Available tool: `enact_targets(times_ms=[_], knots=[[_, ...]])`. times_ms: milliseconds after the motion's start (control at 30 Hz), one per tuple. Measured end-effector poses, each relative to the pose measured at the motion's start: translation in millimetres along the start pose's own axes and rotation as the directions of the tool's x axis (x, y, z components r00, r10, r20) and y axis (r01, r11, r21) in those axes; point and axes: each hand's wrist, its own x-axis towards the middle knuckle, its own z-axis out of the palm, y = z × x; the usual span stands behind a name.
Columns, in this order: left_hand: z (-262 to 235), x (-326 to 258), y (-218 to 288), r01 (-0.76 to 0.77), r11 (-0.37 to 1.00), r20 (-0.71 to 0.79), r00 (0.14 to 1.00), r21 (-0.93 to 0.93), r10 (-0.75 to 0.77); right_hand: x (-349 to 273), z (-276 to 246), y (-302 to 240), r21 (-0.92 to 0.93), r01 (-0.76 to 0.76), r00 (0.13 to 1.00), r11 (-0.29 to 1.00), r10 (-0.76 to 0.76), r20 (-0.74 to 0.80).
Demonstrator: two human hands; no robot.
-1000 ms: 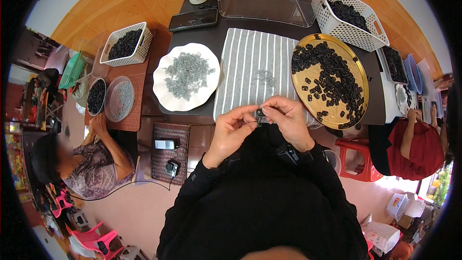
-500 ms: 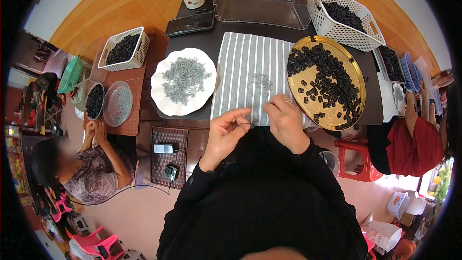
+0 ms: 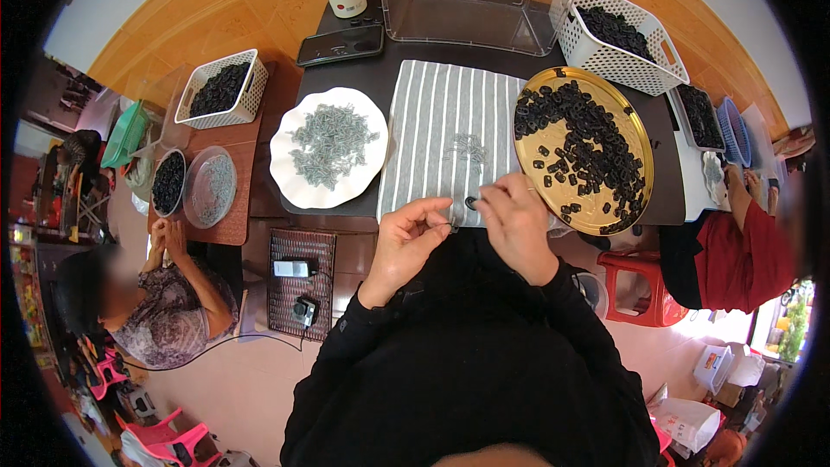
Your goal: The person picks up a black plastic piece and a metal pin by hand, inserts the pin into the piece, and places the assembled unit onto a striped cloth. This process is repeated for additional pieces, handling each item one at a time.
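Note:
My left hand is closed over the near edge of a grey-and-white striped cloth, thumb and forefinger pinching a small thin piece, too small to make out fully. Just right of it, my right hand pinches a small black plastic piece at its fingertips. Beyond both hands, a little heap of thin grey metal pins lies on the cloth. A white scalloped plate heaped with such pins stands at left. At right, a round gold tray carries many black plastic pieces.
White baskets of black pieces stand at back right and at left. A clear plastic box, a phone and a spotted tumbler line the back. A co-worker sits at left; another person is at right.
My right hand has shifted slightly right and down, and a black piece now shows at its fingertips. My left hand has barely moved.

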Motion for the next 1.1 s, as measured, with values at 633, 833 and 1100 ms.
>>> enact_targets(times_ms=[633, 833, 1100], knots=[[7.9, 2.7, 0.6, -0.011, 1.0, 0.041, 0.999, 0.018, 0.011, -7.9, 2.0, 6.6, 0.702, -0.536, 0.839, 0.468, 0.383, 0.385], [4.0, 1.7, -2.1, -0.014, 1.0, 0.024, 1.0, 0.0, 0.014, -0.6, -5.2, 4.9, 0.533, -0.39, 0.921, 0.751, 0.333, 0.204], [4.4, 1.2, -2.0, -0.003, 1.0, 0.018, 1.0, -0.001, 0.003, 18.9, 6.0, 8.3, 0.086, 0.18, 0.963, 0.98, -0.193, 0.188]])
